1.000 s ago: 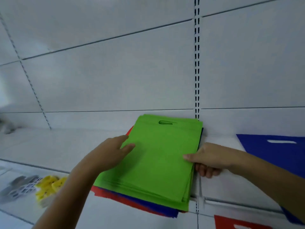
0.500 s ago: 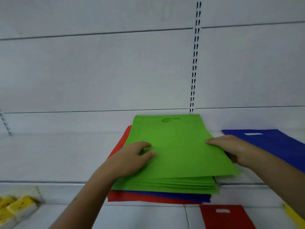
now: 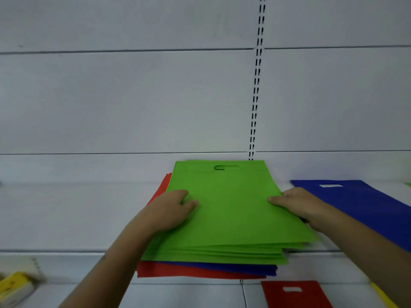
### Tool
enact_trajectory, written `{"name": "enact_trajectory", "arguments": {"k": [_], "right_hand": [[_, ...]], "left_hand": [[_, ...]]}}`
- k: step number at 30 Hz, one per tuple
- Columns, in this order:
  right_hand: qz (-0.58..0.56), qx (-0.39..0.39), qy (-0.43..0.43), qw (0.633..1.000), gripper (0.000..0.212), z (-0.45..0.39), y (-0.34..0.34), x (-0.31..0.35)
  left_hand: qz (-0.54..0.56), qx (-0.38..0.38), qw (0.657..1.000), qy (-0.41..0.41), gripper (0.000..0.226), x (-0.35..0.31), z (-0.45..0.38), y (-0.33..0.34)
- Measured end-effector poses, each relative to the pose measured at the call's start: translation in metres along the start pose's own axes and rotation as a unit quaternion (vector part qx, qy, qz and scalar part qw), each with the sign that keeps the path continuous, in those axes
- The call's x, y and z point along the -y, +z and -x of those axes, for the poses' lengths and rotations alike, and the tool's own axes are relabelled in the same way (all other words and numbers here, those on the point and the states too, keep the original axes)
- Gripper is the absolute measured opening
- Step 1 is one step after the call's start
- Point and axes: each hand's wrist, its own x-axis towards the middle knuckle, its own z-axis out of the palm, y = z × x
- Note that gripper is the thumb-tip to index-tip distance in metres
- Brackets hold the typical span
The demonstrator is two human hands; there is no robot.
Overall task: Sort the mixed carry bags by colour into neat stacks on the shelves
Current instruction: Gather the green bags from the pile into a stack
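1. Head view, the stack: a pile of green bags lies flat on a white shelf, its cut-out handle slot at the far end, toward the back panel. The near edges of the green bags are fanned and not flush.
2. Head view, under the stack: blue bags and red bags show beneath the green ones, sticking out at the near edge; red also shows along the left side of the pile.
3. Head view, left hand: it rests on the left part of the top green bag, fingers loosely bent with the tips on the fabric. Whether it pinches the edge cannot be told.
4. Head view, right hand: it holds the right edge of the green pile, thumb on top and the other fingers hidden below the edge, so it grips that side.
5. Head view, right of the pile: a single blue bag lies flat on the same shelf, just beside the right hand.
6. Head view, lower shelf: a red bag lies below, with a yellow edge at the far right and a blurred yellow object at the far left.
7. Head view, background: a slotted upright runs down the white back panel.
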Motion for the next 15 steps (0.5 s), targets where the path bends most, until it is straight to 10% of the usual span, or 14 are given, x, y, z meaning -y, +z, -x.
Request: {"name": "enact_trajectory", "arguments": {"k": [10,15], "right_hand": [[-0.017,-0.027,-0.037,0.999,0.018,-0.005,-0.001,0.001],[-0.026,-0.01,-0.004,1.0,0.011,-0.006,0.002,-0.002]], "left_hand": [[0.06,-0.021,0.997,-0.037,0.053,0.007,-0.024,-0.006],[0.341,0.046,0.936,-0.074,0.043,0.012,-0.047,-0.011]]}}
